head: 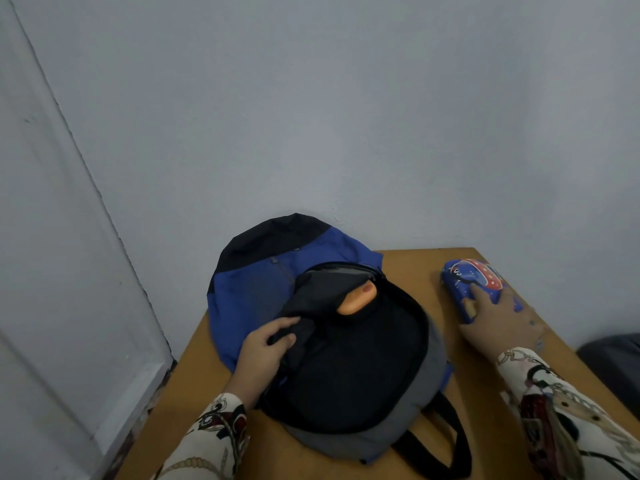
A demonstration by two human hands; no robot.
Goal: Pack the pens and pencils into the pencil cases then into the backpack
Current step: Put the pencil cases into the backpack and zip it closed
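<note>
Right hand (500, 315) flat on the blue pencil case (476, 284), fingers fairly straight and pressing its near end, not yet curled round it. Case at the far right of the wooden table (391, 261), well apart from the bag's mouth, lying on its side. Blue and glossy, with a red-and-white dotted picture on top; probably light, firm-shelled and a little slick, so best taken round the middle with thumb under one long edge and fingers over the other.

Left hand (266, 341) pinching a fold of black fabric at the left rim of the backpack (346, 358), holding the opening wide. Backpack soft and floppy, blue with black top and grey base, lying flat at mid-table, black straps trailing near. Orange pencil case (356, 301) already poking out of the dark interior at the far side
</note>
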